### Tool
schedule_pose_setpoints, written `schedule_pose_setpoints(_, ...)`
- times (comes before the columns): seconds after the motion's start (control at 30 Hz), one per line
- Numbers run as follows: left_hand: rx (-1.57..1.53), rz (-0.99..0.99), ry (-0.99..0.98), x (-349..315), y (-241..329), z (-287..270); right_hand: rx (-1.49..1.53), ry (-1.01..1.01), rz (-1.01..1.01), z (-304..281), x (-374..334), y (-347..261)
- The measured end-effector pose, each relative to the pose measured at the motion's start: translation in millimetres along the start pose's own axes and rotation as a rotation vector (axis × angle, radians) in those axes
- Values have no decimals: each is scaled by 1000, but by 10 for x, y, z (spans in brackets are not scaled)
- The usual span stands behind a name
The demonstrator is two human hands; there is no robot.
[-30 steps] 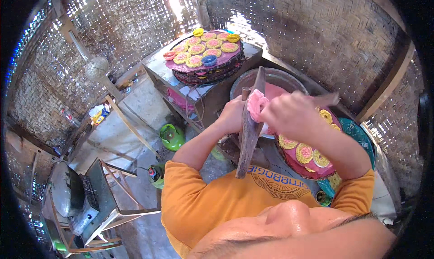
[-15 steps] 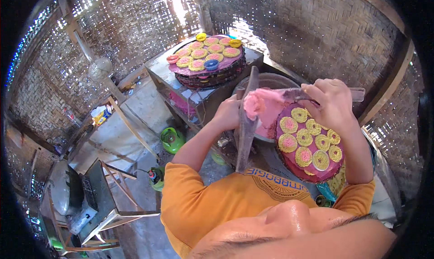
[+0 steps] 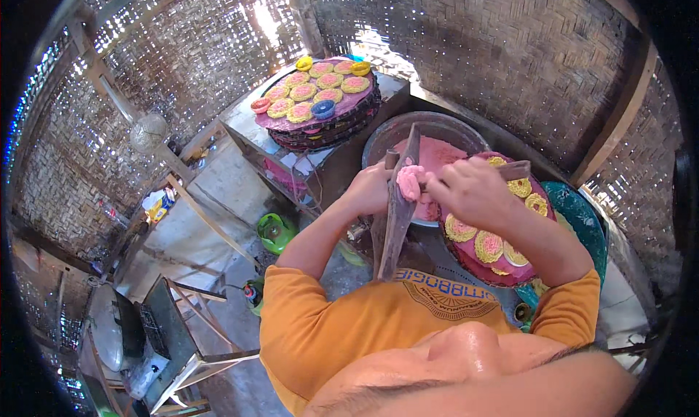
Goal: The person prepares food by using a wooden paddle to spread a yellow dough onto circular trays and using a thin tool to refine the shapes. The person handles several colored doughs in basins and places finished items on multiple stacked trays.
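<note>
My left hand (image 3: pixel 368 190) is closed round a dark wooden press (image 3: pixel 397 220) with a long upright piece, held in front of my chest. A lump of pink dough (image 3: pixel 412 180) sits at the middle of the press. The curled fingers of my right hand (image 3: pixel 477 191) pinch at this lump. Past that hand a wooden bar (image 3: pixel 515 171) sticks out to the right. Just beyond, a large metal basin (image 3: pixel 378 137) contains more pink dough (image 3: pixel 437 151). Below my right forearm lies a round pink-covered tray (image 3: pixel 515 275) with yellow rings (image 3: pixel 460 228), some pink-centred.
On a block at the back, a stack of round trays (image 3: pixel 320 133) bears yellow-and-pink rounds and coloured ring moulds (image 3: pixel 323 109). A green basin (image 3: pixel 575 206) stands right. Green gas cylinders (image 3: pixel 275 233) and a table (image 3: pixel 175 337) with a wok (image 3: pixel 109 326) are left.
My right hand has moved left and down along the bar to the dough at the press. The pink lump looks smaller, and more of the basin shows.
</note>
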State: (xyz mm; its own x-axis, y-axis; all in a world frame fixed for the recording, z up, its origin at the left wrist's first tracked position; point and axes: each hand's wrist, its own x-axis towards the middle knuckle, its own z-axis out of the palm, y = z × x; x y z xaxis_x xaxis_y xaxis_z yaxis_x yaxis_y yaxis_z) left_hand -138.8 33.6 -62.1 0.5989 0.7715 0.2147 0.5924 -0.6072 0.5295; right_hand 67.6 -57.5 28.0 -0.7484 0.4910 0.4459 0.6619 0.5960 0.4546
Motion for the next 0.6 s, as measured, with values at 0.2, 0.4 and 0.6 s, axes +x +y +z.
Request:
schedule_pose_setpoints(0.2, -169, 75, 157, -12, -265, -195, 121, 8, 346, -366, -221, 408)
schedule_pose_setpoints(0.4, -602, 9, 94, 134, -405, -7, 210, 6, 423, -60, -308, 460)
schedule_pose_setpoints(0.6, -281, 188, 177, 108, -409, -77, 385, -80, 411, -183, -366, 458)
